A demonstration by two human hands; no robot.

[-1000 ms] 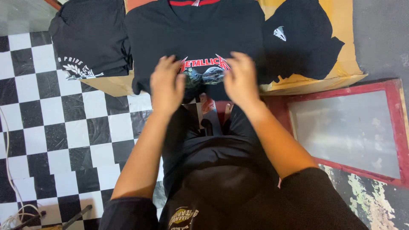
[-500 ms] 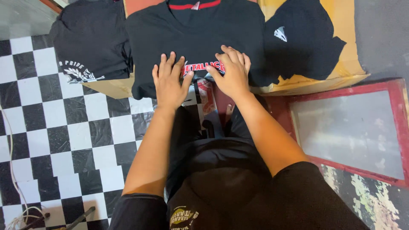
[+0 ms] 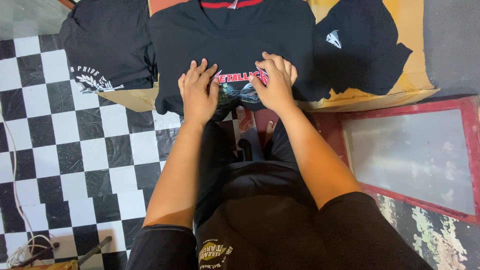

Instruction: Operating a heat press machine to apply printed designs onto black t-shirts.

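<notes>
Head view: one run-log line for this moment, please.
left hand: flat on shirt | right hand: flat on shirt print | shirt: on board

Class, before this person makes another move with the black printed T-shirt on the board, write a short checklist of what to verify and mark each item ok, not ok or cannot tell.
1. Left hand flat on the black T-shirt: ok.
2. Right hand flat on the shirt's print: ok.
3. Shirt's hem fully on the cardboard board: not ok, it hangs over the front edge.
4. Red collar at the far end: ok.
5. Fabric free of wrinkles under the palms: cannot tell.
6. Folded black shirts on the left, apart from both hands: ok.
</notes>
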